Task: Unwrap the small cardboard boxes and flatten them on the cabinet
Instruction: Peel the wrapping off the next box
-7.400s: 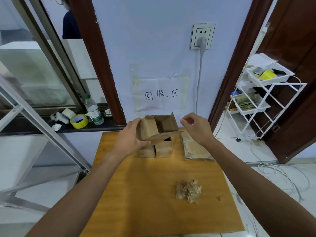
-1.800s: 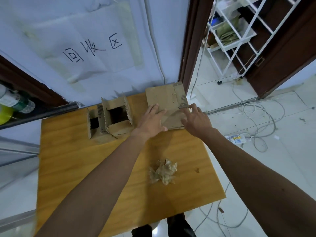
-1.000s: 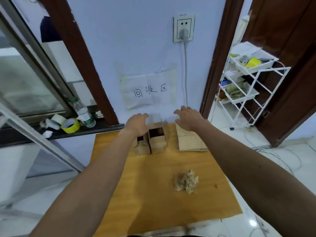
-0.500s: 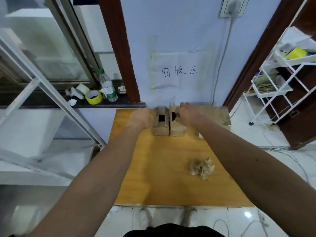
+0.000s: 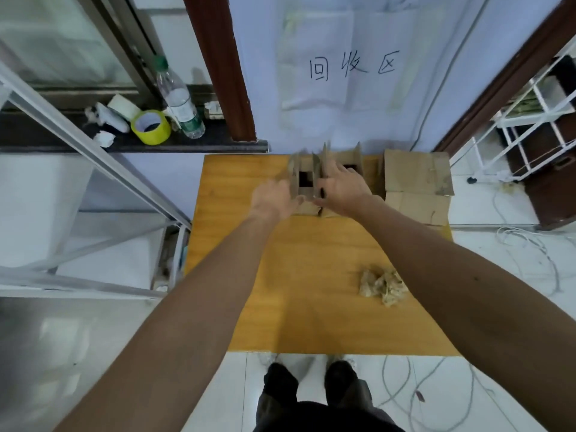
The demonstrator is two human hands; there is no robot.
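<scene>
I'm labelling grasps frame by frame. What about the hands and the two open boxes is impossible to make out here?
Head view:
- Left hand: motion-blurred; its grip on the left box is unclear.
- Right hand: seen from the back; palm side and grip hidden.
- Right box: largely covered by the right hand.
- Flattened cardboard: sheet count unreadable, stacked flat.

Two boxes (image 5: 305, 182) (image 5: 350, 157) up, one flat pile (image 5: 416, 176).
On the one desk (image 5: 296, 291) I count two open boxes, one pile of flattened cardboard (sheets too close to count) and one wad (image 5: 383, 286). The sill (image 5: 187, 141) holds one bottle (image 5: 179, 101) and two tape rolls: one yellow (image 5: 151, 127), one pale (image 5: 123, 106). One sign (image 5: 352, 67) on the wall.
</scene>
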